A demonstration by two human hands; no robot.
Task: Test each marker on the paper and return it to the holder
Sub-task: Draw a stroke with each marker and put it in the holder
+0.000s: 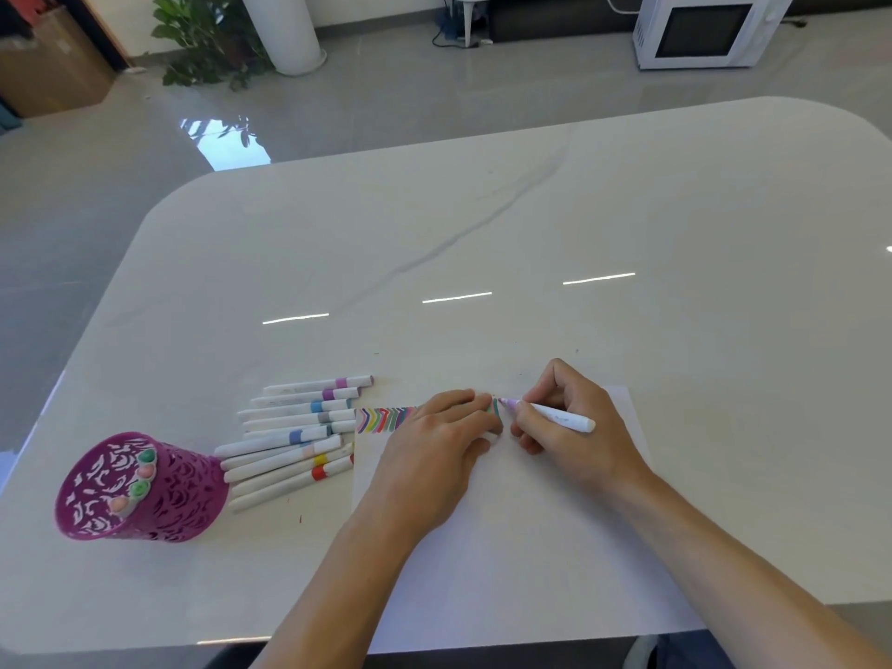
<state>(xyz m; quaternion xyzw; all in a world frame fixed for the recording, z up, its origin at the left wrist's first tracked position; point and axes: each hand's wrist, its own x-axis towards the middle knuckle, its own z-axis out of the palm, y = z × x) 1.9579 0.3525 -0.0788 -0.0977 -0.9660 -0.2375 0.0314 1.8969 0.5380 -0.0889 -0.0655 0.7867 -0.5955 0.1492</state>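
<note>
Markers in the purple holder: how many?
4, caps up in a row inside the purple holder: far green cap, pink cap, near green cap, peach cap nearest. Others may be hidden below the rim.

Not a word of it can be read from where I stand. The marker (555, 416) in the right hand (574, 427) has a faint grey trace of print along its white barrel, too small to make out, and so have the loose markers (289, 422) lying at the lower left of the frame. The paper (531, 523) bears only coloured chevron strokes near its top edge, not letters or numbers. Any brand on the microwave (709, 31) at the upper right is illegible.
</note>
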